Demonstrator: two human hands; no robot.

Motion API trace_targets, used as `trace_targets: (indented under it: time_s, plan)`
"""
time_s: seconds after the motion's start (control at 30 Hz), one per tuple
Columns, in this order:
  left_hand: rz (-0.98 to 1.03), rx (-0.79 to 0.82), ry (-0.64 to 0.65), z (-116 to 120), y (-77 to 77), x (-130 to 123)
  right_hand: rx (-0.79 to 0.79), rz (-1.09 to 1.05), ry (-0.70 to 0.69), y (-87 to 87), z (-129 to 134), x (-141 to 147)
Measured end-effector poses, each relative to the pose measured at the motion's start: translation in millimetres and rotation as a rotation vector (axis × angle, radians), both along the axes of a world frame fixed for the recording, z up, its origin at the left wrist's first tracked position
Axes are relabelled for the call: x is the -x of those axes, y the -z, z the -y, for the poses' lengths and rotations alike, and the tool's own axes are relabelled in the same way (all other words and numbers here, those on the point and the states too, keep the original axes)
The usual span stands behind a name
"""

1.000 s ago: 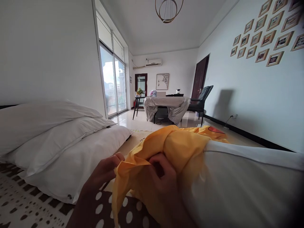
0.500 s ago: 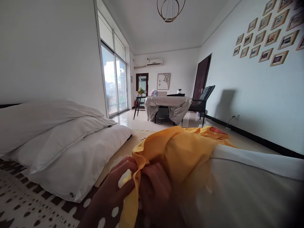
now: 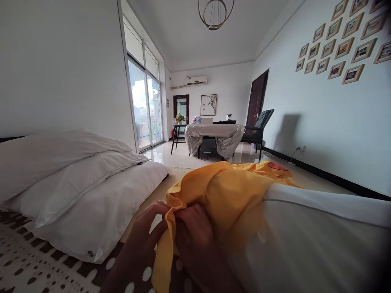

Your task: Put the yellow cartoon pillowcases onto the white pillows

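Note:
A yellow pillowcase-like cloth (image 3: 226, 185), partly pulled over a white pillow (image 3: 305, 240), lies in front of me at the right. My left hand (image 3: 152, 228) pinches its gathered edge between thumb and fingers. Close beside it, my right hand (image 3: 195, 228) is closed on the same bunched edge from the other side, its fingertips partly hidden by the folds. A strip of the yellow fabric hangs down between the two hands. A red patch shows at the cloth's far end.
Several white pillows (image 3: 88, 203) are stacked at the left on a brown and white patterned cover (image 3: 45, 264). Farther off stand a covered table (image 3: 214, 130), a black chair (image 3: 259, 128) and a sliding glass door (image 3: 145, 101). Framed pictures (image 3: 343, 48) hang on the right wall.
Both hands have drawn slightly closer together at the cloth's edge, still gripping it. The whole view has shifted a little.

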State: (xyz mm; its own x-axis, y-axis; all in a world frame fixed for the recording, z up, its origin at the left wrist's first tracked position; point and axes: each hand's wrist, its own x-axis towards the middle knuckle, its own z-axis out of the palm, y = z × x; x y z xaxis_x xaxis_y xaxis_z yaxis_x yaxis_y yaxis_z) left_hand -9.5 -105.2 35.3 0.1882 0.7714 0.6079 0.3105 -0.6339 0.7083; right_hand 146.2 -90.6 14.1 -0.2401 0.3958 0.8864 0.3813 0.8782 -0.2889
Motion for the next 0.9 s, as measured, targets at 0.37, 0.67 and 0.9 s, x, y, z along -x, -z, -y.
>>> trace_targets:
  time_s: [0.37, 0.67, 0.9]
  plan:
    - [-0.037, -0.089, 0.159, -0.7, -6.6, 23.9, -0.024, -0.056, -0.011, -1.4, 1.4, -1.6]
    - [-0.294, -0.104, 0.035, -17.1, 1.7, 28.5, -0.118, -0.027, 0.103, 6.9, -9.9, 3.9]
    - [-0.348, -0.195, 0.050, -14.3, 1.7, 25.4, -0.077, 0.003, 0.124, 7.2, -11.3, 2.2]
